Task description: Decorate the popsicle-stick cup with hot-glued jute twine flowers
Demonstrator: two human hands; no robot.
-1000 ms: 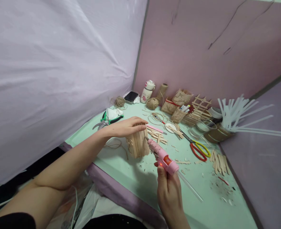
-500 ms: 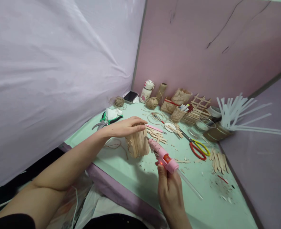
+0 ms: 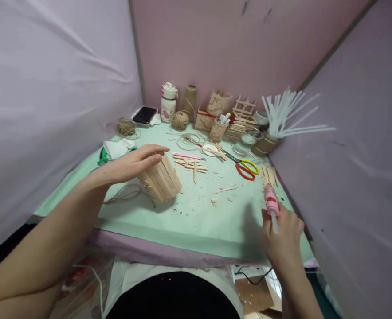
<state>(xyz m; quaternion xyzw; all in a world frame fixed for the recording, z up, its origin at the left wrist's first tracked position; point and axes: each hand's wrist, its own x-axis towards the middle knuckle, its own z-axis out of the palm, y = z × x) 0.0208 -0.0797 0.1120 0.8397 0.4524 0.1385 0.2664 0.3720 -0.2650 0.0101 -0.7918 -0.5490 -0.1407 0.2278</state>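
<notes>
My left hand (image 3: 139, 163) is closed over the top rim of a small holder made of wooden craft sticks (image 3: 162, 178), which leans tilted on the table. My right hand (image 3: 284, 228) grips a pink hot glue gun (image 3: 271, 200) over the table's right side, with a clear glue stick (image 3: 274, 223) poking out of its back end. The gun's nozzle points away from me, toward a pile of craft sticks (image 3: 267, 175). Loose twine (image 3: 126, 193) lies beside the holder on its left.
Scissors (image 3: 248, 169), a pink pen (image 3: 188, 156) and more craft sticks (image 3: 192, 165) lie mid-table. Along the back stand a bottle (image 3: 168, 104), twine balls (image 3: 180, 120), a pen cup (image 3: 218, 131) and a container of white glue sticks (image 3: 265, 144). A phone (image 3: 145, 115) lies back left.
My right hand has carried the glue gun away from the stick holder to the right. The holder has tipped over further under my left hand. The view has turned to the right.
</notes>
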